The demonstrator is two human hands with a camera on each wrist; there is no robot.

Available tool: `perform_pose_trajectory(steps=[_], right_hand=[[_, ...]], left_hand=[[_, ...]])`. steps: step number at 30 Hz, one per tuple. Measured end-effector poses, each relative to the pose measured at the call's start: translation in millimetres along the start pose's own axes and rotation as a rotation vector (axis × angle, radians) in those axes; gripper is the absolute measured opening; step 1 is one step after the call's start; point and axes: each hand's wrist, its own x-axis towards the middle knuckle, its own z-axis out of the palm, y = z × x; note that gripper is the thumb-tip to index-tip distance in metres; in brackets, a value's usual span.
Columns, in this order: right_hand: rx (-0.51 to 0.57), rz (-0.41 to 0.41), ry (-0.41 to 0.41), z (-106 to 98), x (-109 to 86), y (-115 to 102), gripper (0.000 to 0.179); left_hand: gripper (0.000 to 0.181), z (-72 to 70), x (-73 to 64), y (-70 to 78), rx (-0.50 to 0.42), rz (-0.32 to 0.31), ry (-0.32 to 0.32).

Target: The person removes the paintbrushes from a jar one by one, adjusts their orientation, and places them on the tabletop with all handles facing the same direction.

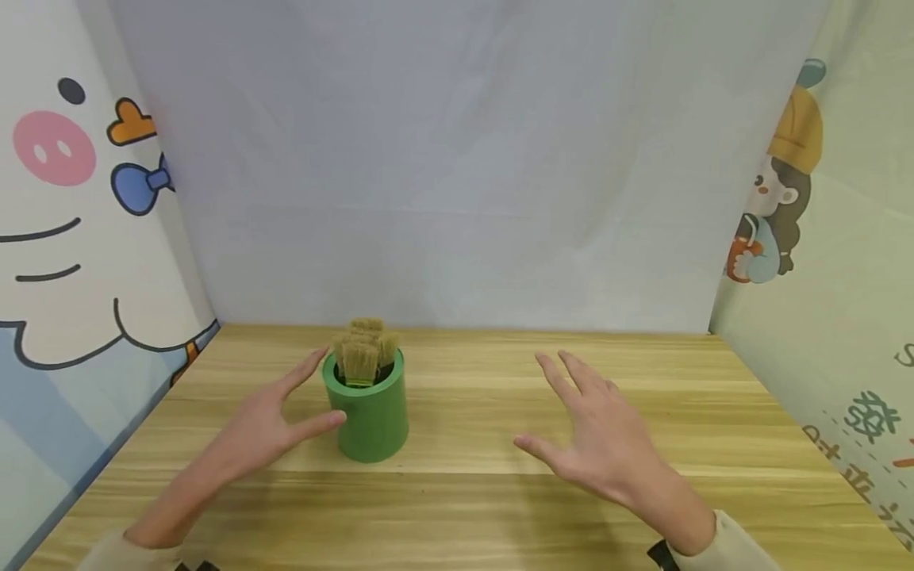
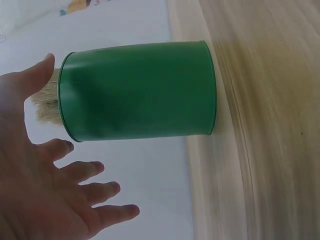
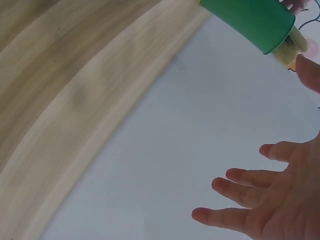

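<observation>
A green cylindrical holder stands upright on the wooden table, left of the middle. Several tan bristle brush heads stick up out of its top; their handles are hidden inside. My left hand is just left of the holder, thumb and fingers spread wide near its rim. In the left wrist view the holder's smooth green side fills the space beyond the thumb and fingers. Over the right part of the table hovers my right hand, fingers spread and holding nothing, well apart from the holder.
The wooden table runs back to a plain pale cloth. Cartoon-printed cloths hang at both sides, a white figure on the left and a child in a yellow hat on the right.
</observation>
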Motion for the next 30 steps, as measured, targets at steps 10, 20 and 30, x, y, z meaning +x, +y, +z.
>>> perform_pose_trajectory(steps=[10,20,30], right_hand=[[0.075,-0.042,-0.029,7.1,11.8,-27.4,0.093],[0.244,-0.091,-0.084,14.4,32.2,-56.0,0.079],[0.621,-0.157,-0.102,36.0,65.5,-82.5,0.052]], left_hand=[[0.087,-4.5,14.2,-3.0,-0.242,0.082,-0.015],[0.083,-5.4,21.6,-9.1,-0.368,0.091,-0.066],[0.082,-3.8,27.3,-9.8,-0.498,0.063,-0.116]])
